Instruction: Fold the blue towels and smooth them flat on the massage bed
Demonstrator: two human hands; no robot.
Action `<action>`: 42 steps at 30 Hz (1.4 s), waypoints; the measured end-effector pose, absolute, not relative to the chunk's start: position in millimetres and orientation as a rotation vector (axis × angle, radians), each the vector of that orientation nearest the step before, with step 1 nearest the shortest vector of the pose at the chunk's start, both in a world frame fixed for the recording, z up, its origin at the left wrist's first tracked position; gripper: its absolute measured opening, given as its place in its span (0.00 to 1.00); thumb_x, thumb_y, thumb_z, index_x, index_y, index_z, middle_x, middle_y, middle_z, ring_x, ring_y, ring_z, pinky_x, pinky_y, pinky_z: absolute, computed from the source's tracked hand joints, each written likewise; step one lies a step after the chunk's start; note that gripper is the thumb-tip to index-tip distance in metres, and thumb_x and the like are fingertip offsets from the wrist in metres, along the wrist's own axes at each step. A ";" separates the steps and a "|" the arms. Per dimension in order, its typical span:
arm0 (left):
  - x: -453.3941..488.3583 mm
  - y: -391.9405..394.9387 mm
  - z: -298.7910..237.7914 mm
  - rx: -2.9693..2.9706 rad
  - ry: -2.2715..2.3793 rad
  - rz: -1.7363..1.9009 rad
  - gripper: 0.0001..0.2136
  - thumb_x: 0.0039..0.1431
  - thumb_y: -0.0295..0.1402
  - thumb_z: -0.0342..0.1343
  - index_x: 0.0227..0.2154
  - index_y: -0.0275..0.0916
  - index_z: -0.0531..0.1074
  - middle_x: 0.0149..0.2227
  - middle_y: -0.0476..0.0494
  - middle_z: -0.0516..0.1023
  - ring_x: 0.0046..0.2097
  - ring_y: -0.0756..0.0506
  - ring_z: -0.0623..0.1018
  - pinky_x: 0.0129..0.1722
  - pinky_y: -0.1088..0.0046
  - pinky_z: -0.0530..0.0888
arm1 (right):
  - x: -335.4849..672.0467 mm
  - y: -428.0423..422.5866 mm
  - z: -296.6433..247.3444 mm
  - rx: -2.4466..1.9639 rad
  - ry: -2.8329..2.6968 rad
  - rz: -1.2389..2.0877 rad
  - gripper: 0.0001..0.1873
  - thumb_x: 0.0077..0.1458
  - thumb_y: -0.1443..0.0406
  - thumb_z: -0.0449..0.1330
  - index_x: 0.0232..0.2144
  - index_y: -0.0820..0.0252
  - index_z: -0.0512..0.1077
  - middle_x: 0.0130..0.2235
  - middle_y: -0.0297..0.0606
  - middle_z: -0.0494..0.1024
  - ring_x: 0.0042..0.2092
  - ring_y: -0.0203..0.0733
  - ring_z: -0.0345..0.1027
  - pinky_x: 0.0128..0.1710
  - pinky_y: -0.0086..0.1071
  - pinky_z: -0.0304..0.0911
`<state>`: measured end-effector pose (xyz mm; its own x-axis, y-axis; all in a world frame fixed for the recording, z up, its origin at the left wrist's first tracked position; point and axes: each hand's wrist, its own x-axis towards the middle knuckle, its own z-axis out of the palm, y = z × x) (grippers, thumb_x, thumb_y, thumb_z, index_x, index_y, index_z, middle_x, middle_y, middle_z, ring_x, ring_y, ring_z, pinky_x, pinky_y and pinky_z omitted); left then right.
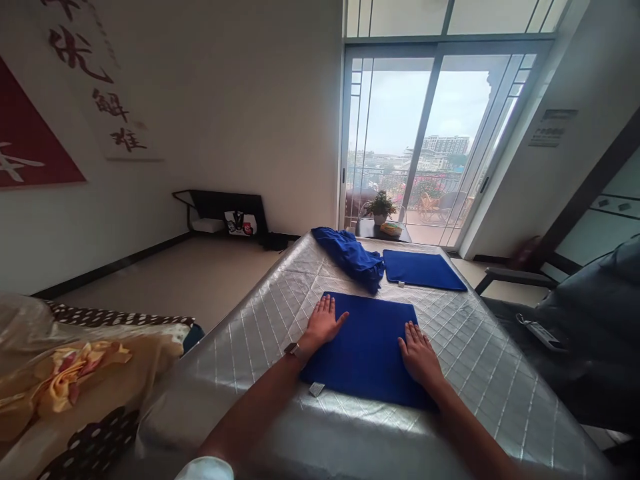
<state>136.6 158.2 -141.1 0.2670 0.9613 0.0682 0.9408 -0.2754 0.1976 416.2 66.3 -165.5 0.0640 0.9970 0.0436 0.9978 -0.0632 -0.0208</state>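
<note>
A folded blue cloth (367, 347) lies flat on the silver quilted table (280, 313) in front of me. My left hand (323, 322) rests flat at its left edge, fingers spread, with a watch on the wrist. My right hand (417, 353) lies flat on the cloth's right part, fingers stretched out. Neither hand grips anything. A small white tag (316, 389) sticks out at the cloth's near left corner. Further back, a second folded blue cloth (423, 269) lies flat, and a crumpled blue cloth (353, 257) is heaped to its left.
A floral and polka-dot bedding pile (75, 380) sits at the left. A dark chair (590, 333) with a power strip (543, 335) stands at the right. Behind the table are a small table with a potted plant (381, 207) and a glass balcony door (425, 140).
</note>
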 end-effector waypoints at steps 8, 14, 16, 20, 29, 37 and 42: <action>261.4 90.7 -145.3 2.793 1.063 0.381 0.38 0.71 0.53 0.24 0.70 0.27 0.51 0.72 0.34 0.50 0.73 0.42 0.48 0.71 0.63 0.46 | 419.4 64.2 -173.0 -2.177 -2.103 -0.012 0.33 0.68 0.60 0.37 0.70 0.69 0.51 0.73 0.48 0.47 0.73 0.45 0.36 0.70 0.44 0.37; 227.6 88.3 -152.3 2.734 1.117 0.317 0.37 0.71 0.56 0.27 0.71 0.33 0.48 0.73 0.37 0.48 0.73 0.41 0.47 0.71 0.60 0.47 | 416.8 63.3 -169.2 -2.208 -2.104 -0.011 0.35 0.68 0.59 0.37 0.70 0.73 0.48 0.73 0.48 0.47 0.73 0.45 0.36 0.71 0.43 0.36; 192.9 90.6 -152.5 2.701 1.211 0.287 0.37 0.70 0.56 0.27 0.72 0.34 0.47 0.73 0.38 0.47 0.73 0.41 0.47 0.71 0.59 0.48 | 415.6 63.8 -168.6 -2.219 -2.072 0.015 0.35 0.68 0.58 0.36 0.70 0.73 0.48 0.73 0.47 0.46 0.73 0.45 0.36 0.71 0.43 0.35; 119.8 87.1 -157.1 2.586 1.515 0.232 0.37 0.70 0.57 0.29 0.72 0.36 0.46 0.73 0.39 0.46 0.73 0.39 0.47 0.71 0.56 0.48 | 414.0 64.0 -169.5 -2.234 -2.040 0.049 0.35 0.68 0.57 0.35 0.71 0.72 0.47 0.73 0.45 0.45 0.73 0.43 0.35 0.71 0.42 0.34; 74.9 66.2 -162.6 2.510 1.639 0.245 0.40 0.69 0.59 0.30 0.72 0.33 0.46 0.73 0.38 0.43 0.73 0.39 0.45 0.71 0.57 0.50 | 408.9 51.5 -145.3 -2.104 -2.084 -0.078 0.33 0.68 0.61 0.35 0.70 0.70 0.53 0.72 0.43 0.51 0.73 0.42 0.39 0.71 0.42 0.33; 104.5 61.6 -150.7 2.569 1.575 0.283 0.39 0.70 0.57 0.30 0.71 0.29 0.49 0.73 0.33 0.46 0.73 0.37 0.47 0.71 0.56 0.52 | 403.4 -11.4 -171.2 -2.116 -2.044 0.042 0.36 0.68 0.53 0.36 0.71 0.66 0.51 0.72 0.42 0.49 0.73 0.44 0.37 0.71 0.45 0.40; 187.1 46.4 -139.3 2.744 1.123 0.357 0.37 0.71 0.55 0.28 0.71 0.31 0.50 0.73 0.36 0.47 0.73 0.41 0.47 0.71 0.61 0.50 | 401.4 -18.1 -180.7 -2.229 -2.066 0.071 0.36 0.67 0.53 0.37 0.71 0.68 0.49 0.72 0.43 0.46 0.73 0.44 0.36 0.71 0.45 0.39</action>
<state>187.1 46.4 -139.3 0.6904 0.7054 0.1603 0.6686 -0.7069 0.2310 401.4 -18.1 -180.7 0.0777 0.9964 0.0347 0.9917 -0.0736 -0.1058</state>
